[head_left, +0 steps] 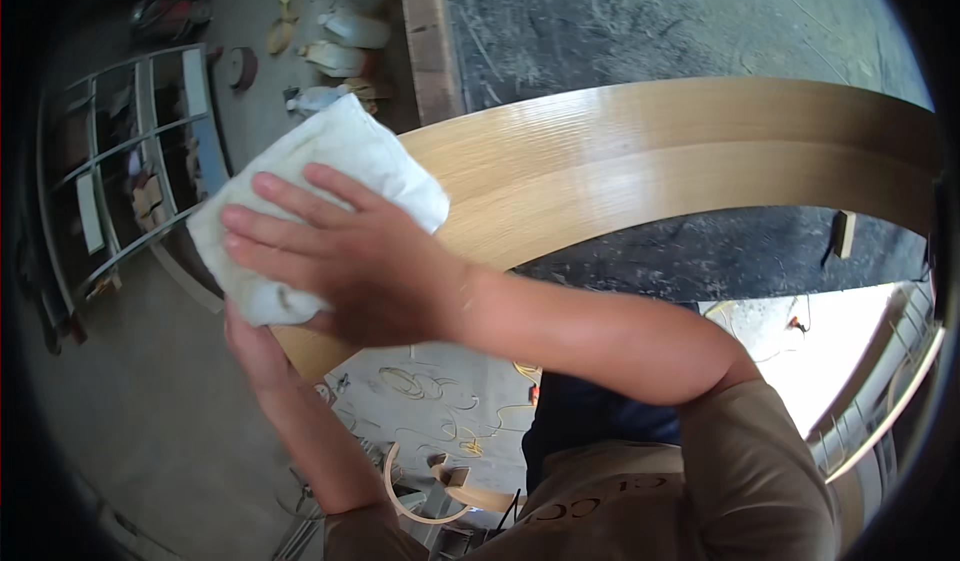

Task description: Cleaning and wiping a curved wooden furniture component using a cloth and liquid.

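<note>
A folded white cloth (385, 171) lies over the left end of a broad, curved, light-brown wooden panel (640, 151). My right hand (350, 256) reaches across from the right and holds the cloth from above, its fingers spread along the top and its thumb by the lower edge. Below the cloth, my left hand (258, 346) is at the panel's left end, and its fingers are hidden by the cloth. The panel's surface is glossy, with fine grain lines. It arches to the right over a dark, scuffed tabletop (680, 256).
A metal-framed rack (130, 151) stands on the floor at left. Plastic bottles (345, 46) and a roll (241, 68) are near it. Curved wooden pieces (430, 506) and coiled cords (410, 381) lie below. A small wooden block (845, 235) touches the panel's inner edge at right.
</note>
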Tool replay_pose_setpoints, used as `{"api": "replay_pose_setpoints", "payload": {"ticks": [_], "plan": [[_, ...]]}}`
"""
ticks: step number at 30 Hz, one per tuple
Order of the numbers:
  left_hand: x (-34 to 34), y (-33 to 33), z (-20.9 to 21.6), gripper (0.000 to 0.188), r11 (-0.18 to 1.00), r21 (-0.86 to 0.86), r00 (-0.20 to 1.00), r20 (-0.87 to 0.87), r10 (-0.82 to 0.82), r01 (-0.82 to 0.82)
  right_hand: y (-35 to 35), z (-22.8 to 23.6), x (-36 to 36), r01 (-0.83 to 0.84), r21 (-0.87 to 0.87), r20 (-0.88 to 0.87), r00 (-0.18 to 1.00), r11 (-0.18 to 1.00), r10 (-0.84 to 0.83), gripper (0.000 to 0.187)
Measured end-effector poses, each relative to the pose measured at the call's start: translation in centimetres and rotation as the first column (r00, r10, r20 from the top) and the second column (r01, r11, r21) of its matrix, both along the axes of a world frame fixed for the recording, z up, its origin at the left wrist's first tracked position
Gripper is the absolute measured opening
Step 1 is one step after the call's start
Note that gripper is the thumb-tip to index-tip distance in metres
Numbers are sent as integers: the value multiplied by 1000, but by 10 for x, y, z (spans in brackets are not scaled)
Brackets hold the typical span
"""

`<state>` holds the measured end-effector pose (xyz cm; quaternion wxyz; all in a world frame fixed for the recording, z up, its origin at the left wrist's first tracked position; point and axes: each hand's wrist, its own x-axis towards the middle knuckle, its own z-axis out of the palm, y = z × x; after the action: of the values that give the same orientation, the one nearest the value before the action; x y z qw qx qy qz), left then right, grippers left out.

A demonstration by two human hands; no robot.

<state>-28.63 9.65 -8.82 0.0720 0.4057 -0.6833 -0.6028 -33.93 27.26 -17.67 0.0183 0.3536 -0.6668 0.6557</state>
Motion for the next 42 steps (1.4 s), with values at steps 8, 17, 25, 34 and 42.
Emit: {"api": "replay_pose_setpoints", "payload": {"ticks": [8,17,25,34,42], "plan": [[21,-5,-4,56,998,63,994,-112,-3,10,326,-101,11,376,912,-323,906,167,-275,61],[3,25,23,58,999,23,996,-80,50,-48,49,-18,24,85,320,40,994,944,-103,80],[17,6,24,52,986,142,979,-196,-59,88,217,-112,-17,388,696,-208,914,604,-348,58],[15,27,25,51,962,137,953,-230,-200,235,239,-110,-8,186,680,-97,982,709,-164,71],[47,-32,63,60,895,445,953,-253,168,-40,39,-24,3,78,-58,-58,995,995,-82,83]]}}
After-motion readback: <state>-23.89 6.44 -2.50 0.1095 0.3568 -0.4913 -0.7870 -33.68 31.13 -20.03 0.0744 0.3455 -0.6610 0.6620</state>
